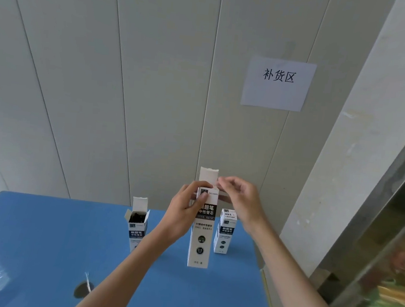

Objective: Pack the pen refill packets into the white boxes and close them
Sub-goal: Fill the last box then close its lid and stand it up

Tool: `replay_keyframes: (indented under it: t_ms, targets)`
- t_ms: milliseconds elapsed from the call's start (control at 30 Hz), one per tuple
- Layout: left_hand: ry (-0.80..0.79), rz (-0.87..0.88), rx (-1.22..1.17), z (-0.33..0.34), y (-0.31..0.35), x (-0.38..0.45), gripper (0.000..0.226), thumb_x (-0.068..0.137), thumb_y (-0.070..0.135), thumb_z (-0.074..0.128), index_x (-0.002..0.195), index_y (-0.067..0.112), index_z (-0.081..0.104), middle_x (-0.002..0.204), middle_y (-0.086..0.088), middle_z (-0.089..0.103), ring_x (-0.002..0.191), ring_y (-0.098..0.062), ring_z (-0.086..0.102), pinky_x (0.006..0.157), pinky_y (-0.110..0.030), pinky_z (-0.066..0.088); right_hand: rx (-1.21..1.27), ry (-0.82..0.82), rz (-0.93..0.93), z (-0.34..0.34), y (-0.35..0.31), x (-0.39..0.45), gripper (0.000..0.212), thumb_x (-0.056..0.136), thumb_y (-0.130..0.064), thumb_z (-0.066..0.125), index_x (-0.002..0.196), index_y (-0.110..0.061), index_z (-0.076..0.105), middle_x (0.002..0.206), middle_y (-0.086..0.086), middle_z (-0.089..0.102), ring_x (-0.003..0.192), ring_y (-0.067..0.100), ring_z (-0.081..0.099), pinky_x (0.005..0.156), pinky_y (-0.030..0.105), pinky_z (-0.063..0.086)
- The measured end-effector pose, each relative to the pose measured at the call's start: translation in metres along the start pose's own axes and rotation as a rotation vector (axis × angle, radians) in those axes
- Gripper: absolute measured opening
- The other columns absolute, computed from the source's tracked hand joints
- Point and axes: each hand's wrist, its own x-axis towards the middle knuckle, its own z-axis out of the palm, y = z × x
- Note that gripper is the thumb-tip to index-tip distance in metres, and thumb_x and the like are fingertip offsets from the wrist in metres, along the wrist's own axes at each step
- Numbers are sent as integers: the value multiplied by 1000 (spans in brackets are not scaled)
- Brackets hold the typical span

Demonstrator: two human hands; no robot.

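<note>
A tall white box (pixel 200 242) with black print stands upright near the middle of the blue table (pixel 51 250). Its top flap (pixel 208 175) sticks straight up. My left hand (pixel 185 213) grips the box's upper part from the left, thumb across the front. My right hand (pixel 239 199) is at the box's top right corner, fingertips pinching a small side flap. To the left, a second white box (pixel 136 228) stands open with dark refill packets showing inside. A third white box (pixel 224 232) stands shut just right of the held one.
A grey panelled wall rises right behind the table, with a paper sign (pixel 278 84) taped on it. A pale pillar (pixel 343 167) and a shelf with coloured goods (pixel 385 294) lie to the right. A dark round hole (pixel 82 289) sits in the tabletop near me.
</note>
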Motion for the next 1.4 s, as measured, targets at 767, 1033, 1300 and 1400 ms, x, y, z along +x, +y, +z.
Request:
replay_keyframes:
  t_ms: [767, 1033, 1300, 1400]
  targets:
    - [73, -11, -210, 11, 26, -9, 21, 101, 26, 60, 121, 29, 53, 108, -1, 73, 98, -17, 69, 82, -34, 58, 13, -32, -39, -15, -11, -4, 4, 88, -8, 73, 89, -7, 76, 89, 12, 76, 86, 21, 72, 87, 37, 59]
    - [74, 50, -137, 8, 23, -5, 11, 102, 21, 58, 112, 26, 58, 105, 2, 73, 98, -16, 68, 74, -23, 55, -67, -132, -28, -17, -8, 1, 8, 87, -11, 75, 95, -10, 76, 103, 0, 77, 102, 15, 72, 96, 33, 55]
    - [15, -47, 48, -3, -4, 0, 13, 99, 12, 62, 100, 25, 58, 107, 5, 74, 100, -14, 70, 86, -43, 59, -485, -289, -29, -12, 13, 19, 33, 81, -14, 82, 109, -22, 67, 113, -6, 69, 108, 6, 67, 98, 29, 53]
    - [-54, -24, 450, -7, -18, 6, 16, 99, 25, 62, 108, 35, 55, 112, 0, 71, 95, -25, 67, 80, -45, 57, -770, -341, -20, -3, 30, 29, 34, 85, -13, 77, 118, -18, 66, 115, -1, 58, 108, 14, 60, 95, 28, 46]
